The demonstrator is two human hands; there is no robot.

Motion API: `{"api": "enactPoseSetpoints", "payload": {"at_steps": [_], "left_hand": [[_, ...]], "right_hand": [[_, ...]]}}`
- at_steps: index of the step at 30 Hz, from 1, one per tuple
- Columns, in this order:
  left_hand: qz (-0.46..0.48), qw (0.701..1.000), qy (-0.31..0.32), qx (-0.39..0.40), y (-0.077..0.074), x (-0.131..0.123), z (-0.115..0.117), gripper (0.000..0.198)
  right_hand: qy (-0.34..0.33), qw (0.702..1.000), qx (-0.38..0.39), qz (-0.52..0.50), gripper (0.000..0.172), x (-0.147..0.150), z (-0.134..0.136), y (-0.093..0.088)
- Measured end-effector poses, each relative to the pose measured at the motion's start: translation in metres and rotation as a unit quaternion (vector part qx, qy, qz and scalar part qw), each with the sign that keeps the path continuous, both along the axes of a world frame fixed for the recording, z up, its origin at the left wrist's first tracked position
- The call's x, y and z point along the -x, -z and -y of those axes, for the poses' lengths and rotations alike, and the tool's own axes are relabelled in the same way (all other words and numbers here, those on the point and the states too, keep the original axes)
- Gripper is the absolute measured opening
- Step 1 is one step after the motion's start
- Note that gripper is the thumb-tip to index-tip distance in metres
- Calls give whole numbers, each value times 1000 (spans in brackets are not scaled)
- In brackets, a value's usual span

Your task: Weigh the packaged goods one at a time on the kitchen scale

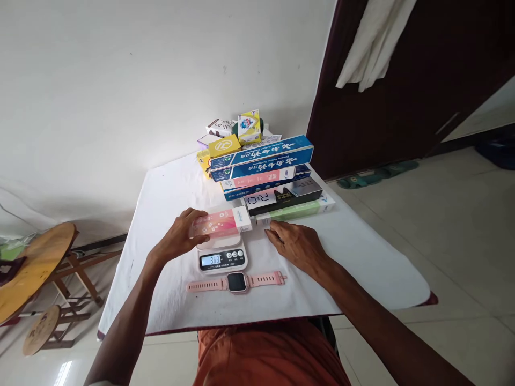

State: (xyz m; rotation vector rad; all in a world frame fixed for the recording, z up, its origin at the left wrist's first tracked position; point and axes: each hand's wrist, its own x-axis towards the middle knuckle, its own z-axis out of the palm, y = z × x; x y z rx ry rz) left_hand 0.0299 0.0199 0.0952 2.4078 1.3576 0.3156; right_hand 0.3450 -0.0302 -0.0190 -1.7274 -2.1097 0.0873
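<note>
Left hand (pixel 179 237) closed on the end of the pink box (pixel 222 222), which lies across the digital scale (pixel 222 259) reading 363; right hand (pixel 296 244) open, flat on the white tablecloth (pixel 169 187), just beside the green box (pixel 296 211).

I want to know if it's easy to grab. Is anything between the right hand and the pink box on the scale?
Nothing visible. Only bare white cloth lies between the right hand and the pink box on the scale. The left hand grips the box's other end.
</note>
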Motion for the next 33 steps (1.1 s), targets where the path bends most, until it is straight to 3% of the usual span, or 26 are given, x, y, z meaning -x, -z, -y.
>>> {"api": "enactPoseSetpoints", "payload": {"at_steps": [3, 5, 10, 14, 19, 24, 28, 33], "left_hand": [[-6, 999, 4, -31, -7, 6, 3, 72], [2, 999, 1, -53, -12, 7, 6, 75], [-43, 995, 14, -90, -8, -7, 9, 68], [-58, 993, 19, -105, 0, -18, 7, 45], [15, 993, 33, -108, -16, -27, 11, 36], [63, 985, 75, -143, -38, -72, 7, 38], [66, 979, 97, -168, -45, -116, -13, 38], [44, 977, 110, -176, -50, -147, -35, 38]], "right_hand": [[5, 1000, 23, 8, 31, 2, 0, -5], [5, 999, 38, 12, 31, 3, 1, -9], [8, 998, 59, 18, 31, 4, 1, -14], [5, 997, 69, 19, 31, 4, 2, -17], [-1, 996, 88, 12, 31, 4, 2, -24], [5, 992, 123, 28, 35, 4, 2, -30], [2, 992, 123, 25, 36, 4, 2, -30], [-12, 995, 99, 7, 33, 3, 2, -29]]}}
